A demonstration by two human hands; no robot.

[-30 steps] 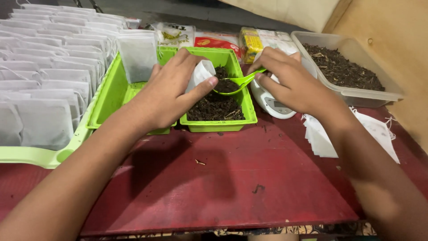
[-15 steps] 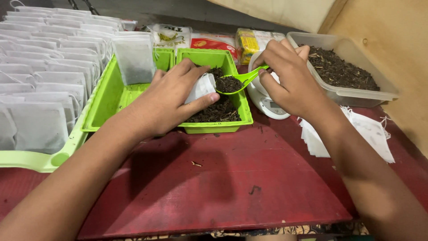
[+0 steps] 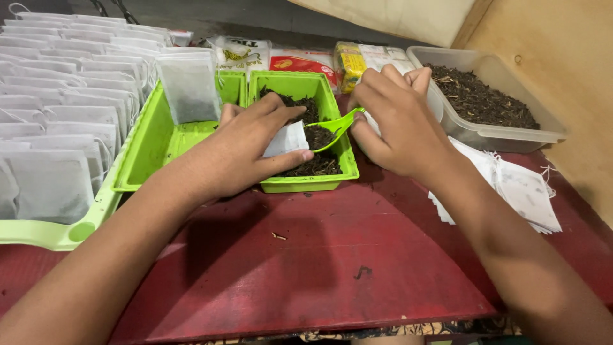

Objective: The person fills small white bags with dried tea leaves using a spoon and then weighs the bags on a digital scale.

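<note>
My left hand (image 3: 246, 150) grips a small white paper sachet (image 3: 287, 138) and holds it over a green tray (image 3: 300, 184) filled with dark loose tea leaves (image 3: 316, 135). In my right hand (image 3: 396, 121) is a green plastic spoon (image 3: 334, 128), its bowl tipped toward the sachet's mouth above the leaves. Both hands hover close together over that tray.
A larger green tray (image 3: 150, 150) at left holds an upright filled sachet (image 3: 189, 86). Rows of white sachets (image 3: 54, 96) cover the far left. A clear tub of tea leaves (image 3: 488, 102) stands at right, empty sachets (image 3: 520, 188) stacked beside it. Coloured packets (image 3: 306, 61) lie behind.
The green spoon has come down from above the tray to the sachet's opening. My left hand stays around the sachet in much the same place.
</note>
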